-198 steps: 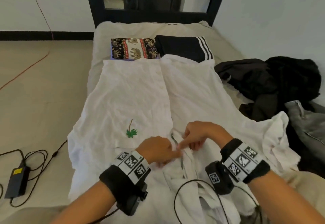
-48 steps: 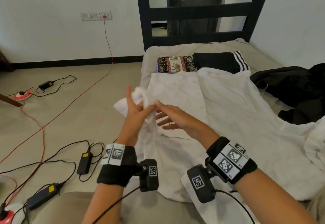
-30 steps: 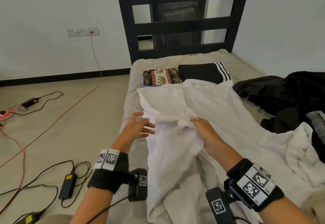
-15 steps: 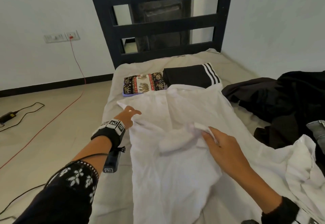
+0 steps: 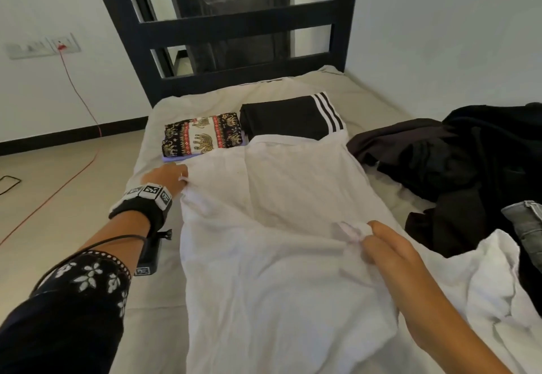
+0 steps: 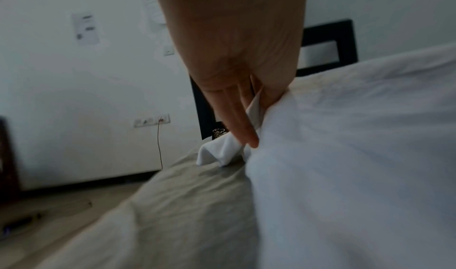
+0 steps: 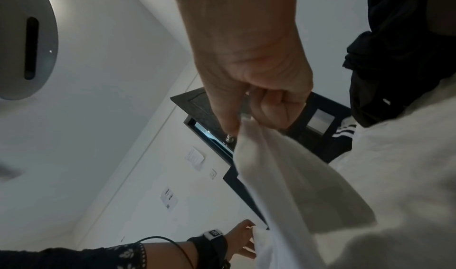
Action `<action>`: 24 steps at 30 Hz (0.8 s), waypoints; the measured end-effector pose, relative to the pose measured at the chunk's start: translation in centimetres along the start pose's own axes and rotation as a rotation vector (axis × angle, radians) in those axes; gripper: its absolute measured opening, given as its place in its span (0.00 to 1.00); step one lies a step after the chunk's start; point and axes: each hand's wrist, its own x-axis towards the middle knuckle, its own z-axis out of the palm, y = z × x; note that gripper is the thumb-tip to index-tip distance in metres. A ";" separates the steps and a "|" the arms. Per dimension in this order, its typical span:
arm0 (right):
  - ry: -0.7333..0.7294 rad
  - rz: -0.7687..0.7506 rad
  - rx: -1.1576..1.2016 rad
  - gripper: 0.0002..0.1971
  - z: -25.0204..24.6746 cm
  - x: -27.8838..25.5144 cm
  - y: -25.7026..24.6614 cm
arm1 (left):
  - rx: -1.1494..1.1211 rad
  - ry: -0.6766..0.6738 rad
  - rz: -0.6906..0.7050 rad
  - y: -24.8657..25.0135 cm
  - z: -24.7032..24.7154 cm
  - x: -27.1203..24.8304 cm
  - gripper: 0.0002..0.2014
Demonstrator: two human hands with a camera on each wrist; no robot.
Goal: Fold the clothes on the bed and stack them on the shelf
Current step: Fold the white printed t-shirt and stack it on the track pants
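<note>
1. Head view: a white shirt [image 5: 278,227] lies spread along the bed [image 5: 152,127], its far edge touching a folded black striped garment [image 5: 290,121] beside a folded elephant-print cloth [image 5: 202,134]. The left hand [image 5: 167,177] pinches its left edge; the right hand [image 5: 390,253] pinches a fold.
2. Left wrist view: fingers [image 6: 240,121] narrow on white fabric.
3. Right wrist view: fingers [image 7: 273,107] curled, holding the cloth taut.
</note>
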 end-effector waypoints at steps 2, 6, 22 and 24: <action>-0.014 -0.061 -0.066 0.09 -0.4 -0.2 -0.4 | -0.221 0.046 -0.061 1.3 -0.9 0.1 0.11; 0.008 -0.230 -0.346 0.09 -2.3 -0.3 -0.7 | -0.434 0.130 -0.097 3.8 -2.5 0.9 0.13; 0.026 -0.317 -0.979 0.09 3.0 2.9 4.8 | 0.023 0.037 0.088 4.0 -2.4 2.7 0.12; 0.011 -0.317 -0.903 0.08 1.5 3.3 4.4 | -0.023 0.143 0.040 3.7 -2.4 2.4 0.13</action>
